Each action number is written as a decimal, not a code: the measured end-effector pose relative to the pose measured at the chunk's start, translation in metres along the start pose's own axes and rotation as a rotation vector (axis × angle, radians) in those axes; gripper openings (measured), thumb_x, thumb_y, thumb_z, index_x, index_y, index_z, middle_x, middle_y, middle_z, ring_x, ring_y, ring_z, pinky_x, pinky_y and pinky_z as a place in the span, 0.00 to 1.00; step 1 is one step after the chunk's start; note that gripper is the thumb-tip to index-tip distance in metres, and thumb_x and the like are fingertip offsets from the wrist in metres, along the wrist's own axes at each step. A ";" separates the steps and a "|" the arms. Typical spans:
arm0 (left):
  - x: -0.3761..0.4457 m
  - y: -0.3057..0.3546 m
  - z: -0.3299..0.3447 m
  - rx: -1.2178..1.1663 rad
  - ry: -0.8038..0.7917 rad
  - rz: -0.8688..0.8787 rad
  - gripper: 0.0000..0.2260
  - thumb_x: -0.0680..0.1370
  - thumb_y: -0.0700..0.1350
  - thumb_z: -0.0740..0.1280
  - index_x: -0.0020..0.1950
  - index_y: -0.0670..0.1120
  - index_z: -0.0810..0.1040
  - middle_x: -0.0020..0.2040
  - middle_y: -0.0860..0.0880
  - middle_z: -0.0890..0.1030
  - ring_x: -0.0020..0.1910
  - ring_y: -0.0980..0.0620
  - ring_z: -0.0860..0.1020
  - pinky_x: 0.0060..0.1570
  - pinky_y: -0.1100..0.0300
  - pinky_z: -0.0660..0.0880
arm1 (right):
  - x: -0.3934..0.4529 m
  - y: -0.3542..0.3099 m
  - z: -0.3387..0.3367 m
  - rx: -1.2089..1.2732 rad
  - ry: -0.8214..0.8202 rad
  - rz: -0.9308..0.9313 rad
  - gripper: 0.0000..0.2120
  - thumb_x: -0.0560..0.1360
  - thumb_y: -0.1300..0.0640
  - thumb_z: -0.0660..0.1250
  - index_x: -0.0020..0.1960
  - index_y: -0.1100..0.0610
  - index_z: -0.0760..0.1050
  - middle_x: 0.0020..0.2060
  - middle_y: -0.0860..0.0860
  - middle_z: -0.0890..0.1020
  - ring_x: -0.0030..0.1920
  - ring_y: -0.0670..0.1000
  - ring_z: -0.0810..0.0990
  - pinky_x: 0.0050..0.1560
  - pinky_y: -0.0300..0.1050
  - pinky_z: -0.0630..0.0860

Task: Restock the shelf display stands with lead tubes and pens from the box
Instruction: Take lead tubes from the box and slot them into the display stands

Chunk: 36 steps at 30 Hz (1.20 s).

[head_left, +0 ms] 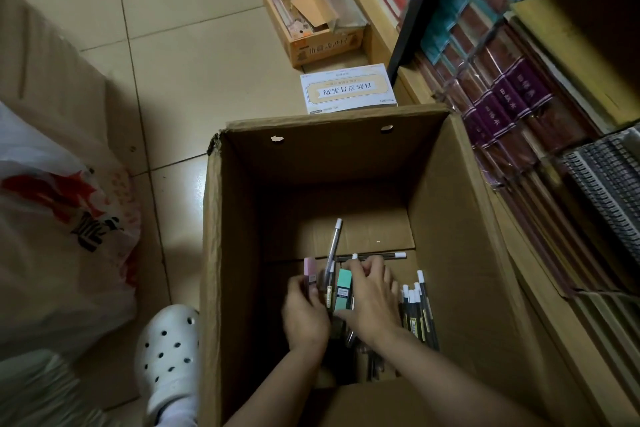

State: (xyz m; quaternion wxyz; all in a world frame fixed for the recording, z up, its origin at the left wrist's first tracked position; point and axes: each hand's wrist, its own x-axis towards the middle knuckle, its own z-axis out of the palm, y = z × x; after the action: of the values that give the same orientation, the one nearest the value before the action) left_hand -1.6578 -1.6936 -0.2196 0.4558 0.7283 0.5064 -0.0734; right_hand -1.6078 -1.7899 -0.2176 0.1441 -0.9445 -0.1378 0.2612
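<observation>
Beige tiled floor [180,55] carries everything. Large open cardboard box [460,218] near centre. White printed box [348,89] just beyond it, smaller open carton [311,48] farther still. White-and-red plastic bag [59,225] at left, on flattened cardboard [59,73]. White clog [168,354] near left, beside large box. Bookshelf [540,97] along right.

Brown cardboard box [450,218], pink lead tube [309,270], teal lead tube [343,289], white perforated clog [168,350].
</observation>
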 end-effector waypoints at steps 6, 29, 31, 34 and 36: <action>-0.012 0.015 -0.008 -0.108 -0.168 0.103 0.10 0.82 0.44 0.60 0.64 0.48 0.72 0.49 0.54 0.79 0.44 0.59 0.77 0.45 0.58 0.79 | -0.018 -0.001 -0.029 0.567 0.009 0.174 0.15 0.79 0.60 0.65 0.61 0.48 0.64 0.54 0.54 0.79 0.54 0.52 0.80 0.49 0.47 0.81; -0.166 0.296 -0.137 -0.239 -1.111 0.957 0.28 0.71 0.40 0.70 0.67 0.59 0.67 0.51 0.49 0.84 0.49 0.52 0.84 0.39 0.54 0.82 | -0.196 -0.006 -0.351 0.410 0.841 -0.205 0.15 0.75 0.54 0.72 0.58 0.44 0.71 0.46 0.41 0.80 0.43 0.34 0.81 0.34 0.30 0.77; -0.183 0.306 -0.135 -0.280 -1.136 0.958 0.28 0.72 0.40 0.70 0.67 0.59 0.67 0.51 0.46 0.84 0.49 0.49 0.84 0.40 0.52 0.82 | -0.216 -0.002 -0.369 0.286 0.929 -0.200 0.15 0.74 0.53 0.73 0.58 0.44 0.72 0.43 0.40 0.80 0.38 0.35 0.81 0.33 0.28 0.75; -0.201 0.320 -0.134 -0.352 -1.200 0.949 0.29 0.67 0.42 0.72 0.64 0.62 0.68 0.51 0.43 0.84 0.49 0.48 0.84 0.38 0.54 0.81 | -0.243 0.003 -0.403 0.198 1.069 -0.188 0.17 0.72 0.55 0.75 0.58 0.47 0.75 0.44 0.38 0.80 0.41 0.33 0.80 0.38 0.28 0.77; -0.208 0.329 -0.136 -0.385 -1.226 0.955 0.31 0.65 0.42 0.72 0.65 0.61 0.68 0.51 0.41 0.84 0.49 0.48 0.84 0.39 0.54 0.81 | -0.257 0.007 -0.426 0.158 1.137 -0.177 0.17 0.72 0.56 0.76 0.58 0.49 0.76 0.43 0.36 0.79 0.42 0.32 0.80 0.39 0.27 0.77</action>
State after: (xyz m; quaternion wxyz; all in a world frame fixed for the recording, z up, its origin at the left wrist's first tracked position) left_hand -1.5406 -1.7561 0.1704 0.7526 0.6052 -0.1971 -0.1688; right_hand -1.5915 -1.9677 0.2471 0.2869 -0.9076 -0.0971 -0.2906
